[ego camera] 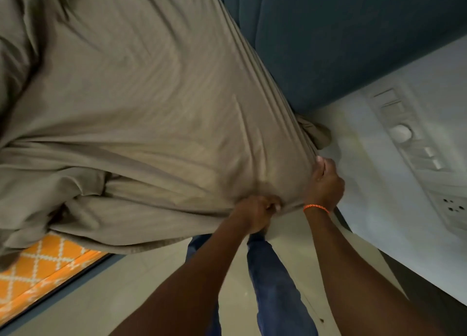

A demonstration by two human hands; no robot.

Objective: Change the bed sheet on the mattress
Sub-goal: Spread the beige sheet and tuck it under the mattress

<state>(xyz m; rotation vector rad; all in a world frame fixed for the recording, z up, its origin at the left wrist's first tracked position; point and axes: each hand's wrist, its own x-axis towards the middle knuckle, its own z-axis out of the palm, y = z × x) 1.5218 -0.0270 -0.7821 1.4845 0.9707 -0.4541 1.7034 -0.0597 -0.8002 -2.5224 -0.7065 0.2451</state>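
Hands (255, 213) (324, 181) grip taupe sheet (141, 103); teal headboard (341, 40).

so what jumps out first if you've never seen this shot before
A big taupe bed sheet fills the upper left, pulled into taut creases that run to its near corner. There both hands hold it: the left hand bunches the edge, and the right hand, with an orange wrist thread, grips just beside it. At lower left an orange lattice-patterned cloth peeks out under the sheet.
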